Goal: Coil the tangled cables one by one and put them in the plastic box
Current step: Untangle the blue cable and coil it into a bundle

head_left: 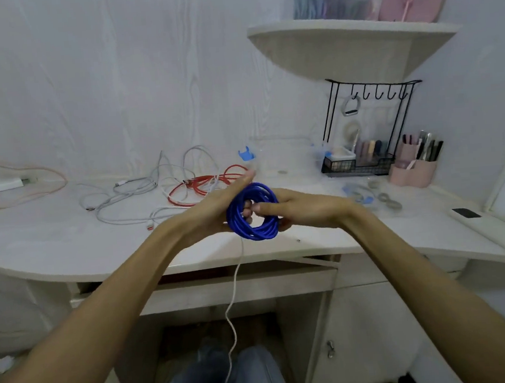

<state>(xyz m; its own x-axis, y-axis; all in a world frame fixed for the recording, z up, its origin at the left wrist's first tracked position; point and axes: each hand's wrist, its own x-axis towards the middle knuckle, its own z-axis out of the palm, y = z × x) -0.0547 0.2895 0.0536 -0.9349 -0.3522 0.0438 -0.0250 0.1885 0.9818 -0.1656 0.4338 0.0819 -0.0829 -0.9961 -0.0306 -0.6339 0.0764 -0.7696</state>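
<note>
Left hand: holds the blue cable coil from the left, fingertips showing through the loop, thumb stretched out above it.
Blue cable: a tight ring of several turns, held in the air over the front edge of the desk, between both hands.
Right hand: grips the coil's right side, fingers curled into the ring.
White cable: hangs from under the coil down toward the person's knees; whether it is snagged in the coil I cannot tell.
Tangle: white and red cables lie on the desk behind the hands.
Plastic box: clear, at the back, right of the tangle.
Risk: if either grip loosens, the springy turns will likely fan open; the hanging white cable may drag along into the box.
</note>
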